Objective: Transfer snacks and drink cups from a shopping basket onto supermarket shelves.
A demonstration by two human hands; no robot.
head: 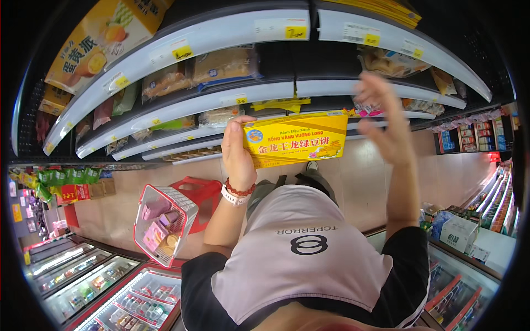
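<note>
My left hand (238, 151) grips the left end of a flat yellow pastry box (296, 138), its printed face turned up toward me. The thumb lies along the box's upper left corner. To the right of the box, my right hand (383, 120) is raised and blurred, with fingers apart and nothing in it. Its fingertips come close to the shelf fronts, near a small pink and clear packet (368, 110). A larger bag of bread rolls (393, 63) lies on the shelf beyond that hand.
Curved store shelves with pale price rails (256, 91) span the front; packaged bread (225, 64) sits on one. A yellow pie carton (97, 45) stands upper left. On the floor at left, a white and red shopping basket (188, 211) holds several packages. Glass-fronted coolers (140, 300) stand behind me.
</note>
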